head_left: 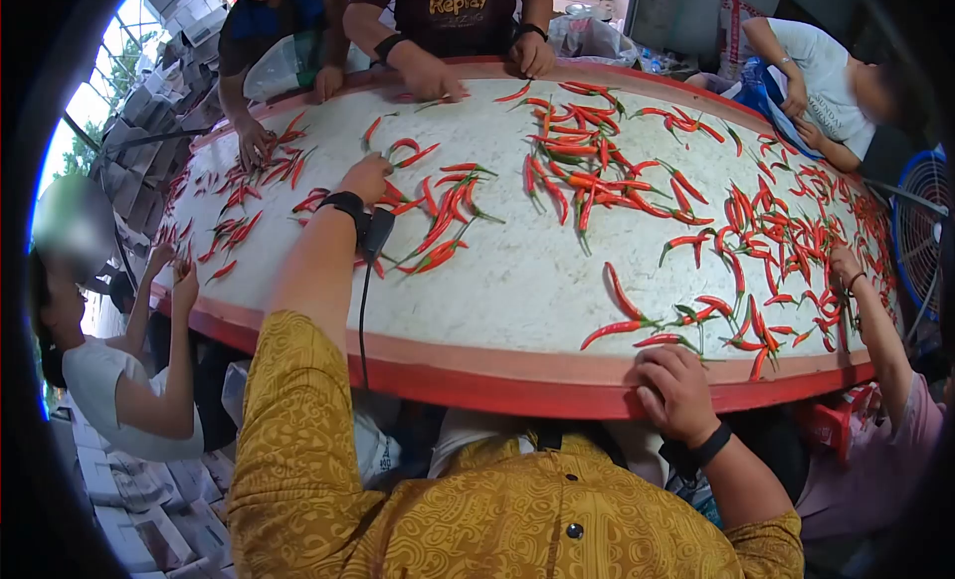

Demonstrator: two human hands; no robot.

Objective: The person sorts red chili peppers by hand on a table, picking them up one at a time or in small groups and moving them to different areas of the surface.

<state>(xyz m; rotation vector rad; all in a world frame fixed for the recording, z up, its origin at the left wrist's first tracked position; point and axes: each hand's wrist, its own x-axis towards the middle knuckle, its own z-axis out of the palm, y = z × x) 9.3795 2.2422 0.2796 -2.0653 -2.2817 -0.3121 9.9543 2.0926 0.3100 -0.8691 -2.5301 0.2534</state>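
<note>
My left hand (366,178), with a dark band and small device at the wrist, reaches across the white tabletop (477,310) among red chilli peppers. Its fingers are curled beside a chilli pepper (416,155); what they hold, if anything, is hidden. A loose cluster of chilli peppers (448,216) lies to the right of that wrist. My right hand (678,388) rests at the near rim, thumb apart from the loosely bent fingers. Just beyond its fingertips lies a chilli pepper (664,339) with a green stem, and a longer red one (614,330) is to the left.
A red rim (468,385) borders the large table. Chilli peppers (577,151) are scattered in piles over it. Several people stand or sit around it, one person's hand (433,79) at the far side and another's (846,266) at the right. A blue fan (920,221) stands far right.
</note>
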